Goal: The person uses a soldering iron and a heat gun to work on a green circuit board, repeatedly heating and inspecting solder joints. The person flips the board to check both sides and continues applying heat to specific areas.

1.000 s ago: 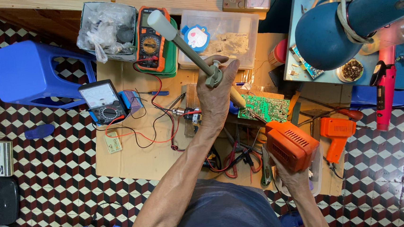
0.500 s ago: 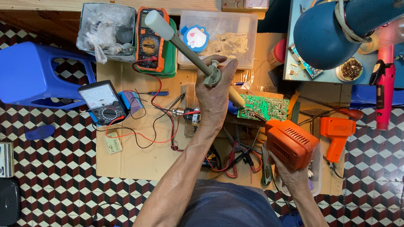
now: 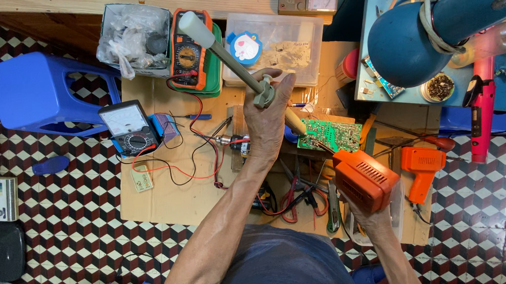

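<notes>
Gripping a long grey-green desoldering pump in our left hand, we are closing the fingers around its lower body, thumb near the side button. Its long axis is running diagonally: pale plunger end pointing up-left over the orange multimeter, yellowish nozzle pointing down-right and touching, or just short of, the left edge of the green circuit board. Our right hand is wrapping the grip of an orange soldering gun, fingers mostly hidden beneath it; its tip is pointing up-left at the board's lower edge. Both tools are converging on the board, which is lying just right of the left hand and above the right; the left hand is nearer. Around it, red and black test leads are trailing across the cardboard mat to an analog meter. A second orange gun is lying to the right, a blue lamp hanging above, a blue stool standing on the left.
</notes>
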Demonstrator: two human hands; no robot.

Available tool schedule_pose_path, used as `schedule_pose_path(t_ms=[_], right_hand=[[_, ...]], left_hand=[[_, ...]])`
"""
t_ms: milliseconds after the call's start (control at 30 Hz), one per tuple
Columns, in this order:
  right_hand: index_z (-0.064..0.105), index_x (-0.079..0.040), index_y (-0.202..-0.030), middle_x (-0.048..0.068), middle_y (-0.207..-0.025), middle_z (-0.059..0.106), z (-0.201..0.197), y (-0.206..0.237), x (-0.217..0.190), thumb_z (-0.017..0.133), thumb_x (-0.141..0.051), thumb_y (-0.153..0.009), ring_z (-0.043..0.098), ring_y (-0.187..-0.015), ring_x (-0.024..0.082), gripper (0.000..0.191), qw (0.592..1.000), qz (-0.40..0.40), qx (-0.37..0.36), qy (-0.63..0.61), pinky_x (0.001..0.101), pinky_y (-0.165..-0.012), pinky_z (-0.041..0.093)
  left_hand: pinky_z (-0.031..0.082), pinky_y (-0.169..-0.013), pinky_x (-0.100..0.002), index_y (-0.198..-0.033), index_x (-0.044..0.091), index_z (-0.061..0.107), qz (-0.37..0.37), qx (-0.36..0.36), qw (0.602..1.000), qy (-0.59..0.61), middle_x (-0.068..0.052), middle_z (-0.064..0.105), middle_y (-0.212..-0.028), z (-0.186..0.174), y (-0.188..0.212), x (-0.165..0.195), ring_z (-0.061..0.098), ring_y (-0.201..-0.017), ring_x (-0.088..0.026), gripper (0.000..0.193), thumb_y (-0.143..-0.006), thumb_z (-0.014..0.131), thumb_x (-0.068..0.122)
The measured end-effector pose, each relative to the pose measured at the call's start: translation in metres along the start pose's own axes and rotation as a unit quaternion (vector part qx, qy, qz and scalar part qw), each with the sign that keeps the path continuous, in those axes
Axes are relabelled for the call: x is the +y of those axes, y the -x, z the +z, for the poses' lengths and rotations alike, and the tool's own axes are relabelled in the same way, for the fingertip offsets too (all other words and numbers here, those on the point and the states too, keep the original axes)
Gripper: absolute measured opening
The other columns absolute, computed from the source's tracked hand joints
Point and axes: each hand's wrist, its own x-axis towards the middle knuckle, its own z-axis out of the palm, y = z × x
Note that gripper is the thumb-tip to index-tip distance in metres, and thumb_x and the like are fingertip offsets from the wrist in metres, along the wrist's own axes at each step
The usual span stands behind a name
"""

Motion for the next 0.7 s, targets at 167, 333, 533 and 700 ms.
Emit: schedule_pose_path(t_ms=[167, 333, 533, 700], right_hand=[[0.057, -0.031, -0.139, -0.004, -0.14, 0.061, -0.006, 0.005, 0.025, 0.074, -0.014, -0.082, 0.061, -0.125, 0.02, 0.062, 0.881, -0.228, 0.038, 0.414, 0.0553, -0.106, 0.038], [0.06, -0.03, -0.14, -0.003, -0.141, 0.063, -0.012, 0.003, 0.028, 0.075, -0.007, -0.081, 0.06, -0.127, 0.022, 0.065, 0.884, -0.252, 0.051, 0.391, 0.049, -0.11, 0.038], [0.066, -0.034, -0.134, -0.003, -0.125, 0.069, -0.013, -0.012, 0.018, 0.075, 0.001, -0.08, 0.066, -0.113, 0.021, 0.064, 0.945, -0.24, 0.068, 0.21, 0.0407, -0.099, 0.053], [0.066, -0.024, -0.13, 0.005, -0.124, 0.068, -0.016, -0.012, 0.014, 0.075, 0.0, -0.077, 0.066, -0.113, 0.028, 0.059, 0.944, -0.247, 0.077, 0.207, 0.0477, -0.096, 0.055]], left_hand=[[0.044, -0.064, -0.019, -0.117, 0.007, 0.062, -0.013, 0.009, 1.0, -0.01, 0.006, 0.054, -0.083, -0.001, 0.0, 0.005, 0.051, -0.074, -0.002, 0.03, -0.095, 0.078, 0.019], [0.043, -0.065, -0.019, -0.118, 0.006, 0.062, 0.013, 0.01, 1.0, -0.006, 0.006, 0.054, -0.082, 0.0, 0.009, 0.011, 0.051, -0.073, -0.002, 0.031, -0.096, 0.079, 0.02], [0.048, -0.067, -0.021, -0.117, 0.006, 0.061, 0.006, 0.026, 0.999, 0.019, 0.005, 0.058, -0.084, 0.003, 0.02, 0.017, 0.055, -0.074, -0.004, 0.035, -0.092, 0.08, 0.02], [0.047, -0.068, -0.021, -0.117, 0.006, 0.061, 0.013, 0.023, 1.0, 0.011, 0.003, 0.059, -0.083, 0.007, 0.022, 0.012, 0.055, -0.075, -0.005, 0.034, -0.094, 0.079, 0.022]])
